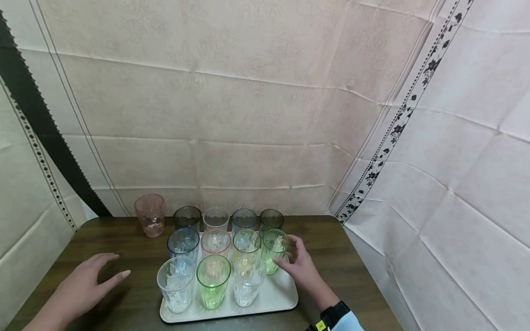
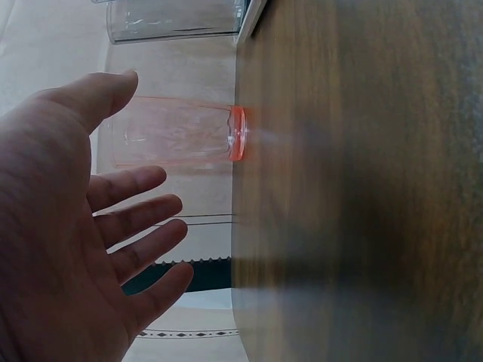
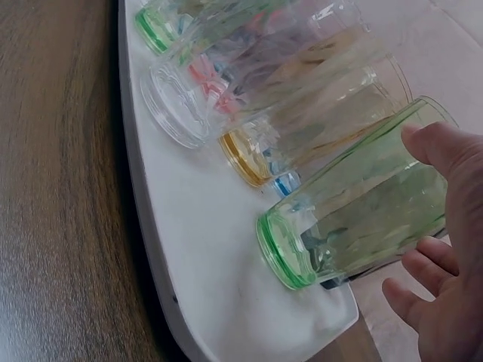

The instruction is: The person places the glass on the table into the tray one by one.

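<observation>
A green glass (image 1: 274, 250) stands at the right end of the middle row on a white tray (image 1: 285, 294). My right hand (image 1: 301, 265) is around its right side, thumb overlapping the glass and the other fingers loosely bent beyond it. In the right wrist view the green glass (image 3: 355, 204) has its base on the tray, and the lower fingertips (image 3: 400, 298) show apart from its wall. My left hand (image 1: 84, 285) holds nothing over the table's left side, fingers spread. Beyond it a pink glass (image 1: 151, 216) stands off the tray.
The tray carries several other glasses in rows, including a clear glass (image 1: 177, 285), another green glass (image 1: 213, 282), a yellow glass (image 1: 245, 257) and a blue glass (image 1: 183, 243). They stand close together on the brown wooden table (image 1: 331, 257). Pale patterned cloth (image 1: 248, 110) hangs behind.
</observation>
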`<move>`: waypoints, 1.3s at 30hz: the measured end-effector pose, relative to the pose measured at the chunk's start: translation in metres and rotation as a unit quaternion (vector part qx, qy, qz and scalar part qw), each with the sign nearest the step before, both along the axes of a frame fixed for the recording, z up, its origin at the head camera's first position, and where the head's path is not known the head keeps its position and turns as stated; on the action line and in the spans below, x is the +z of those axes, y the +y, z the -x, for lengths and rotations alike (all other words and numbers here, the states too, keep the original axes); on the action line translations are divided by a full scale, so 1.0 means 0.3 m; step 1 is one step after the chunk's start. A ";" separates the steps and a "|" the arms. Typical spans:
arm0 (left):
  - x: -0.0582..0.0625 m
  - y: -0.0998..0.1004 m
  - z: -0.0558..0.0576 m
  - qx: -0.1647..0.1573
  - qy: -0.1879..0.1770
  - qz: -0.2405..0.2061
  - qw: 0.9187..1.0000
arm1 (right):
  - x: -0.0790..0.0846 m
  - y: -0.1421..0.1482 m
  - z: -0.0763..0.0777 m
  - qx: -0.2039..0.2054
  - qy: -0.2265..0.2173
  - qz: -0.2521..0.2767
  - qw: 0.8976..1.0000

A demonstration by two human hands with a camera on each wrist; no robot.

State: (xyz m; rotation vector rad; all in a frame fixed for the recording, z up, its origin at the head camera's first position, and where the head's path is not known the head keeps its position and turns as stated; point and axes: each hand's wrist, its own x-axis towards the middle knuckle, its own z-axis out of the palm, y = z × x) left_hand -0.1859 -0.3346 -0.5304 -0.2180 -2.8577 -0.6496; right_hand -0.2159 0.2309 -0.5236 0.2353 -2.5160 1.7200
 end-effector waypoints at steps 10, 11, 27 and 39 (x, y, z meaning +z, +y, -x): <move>-0.003 -0.018 0.027 0.011 -0.031 0.002 0.999 | 0.005 0.057 -0.017 -0.014 0.026 -0.080 0.996; -0.002 -0.023 0.032 0.011 -0.034 0.000 0.999 | 0.012 0.061 -0.024 -0.015 0.031 -0.092 0.995; 0.000 0.014 0.214 0.043 -0.008 -0.096 0.994 | -0.011 0.172 -0.071 -0.047 0.088 -0.283 0.954; -0.013 0.060 0.383 0.042 -0.024 -0.182 0.982 | -0.041 0.192 -0.080 -0.046 0.133 -0.387 0.911</move>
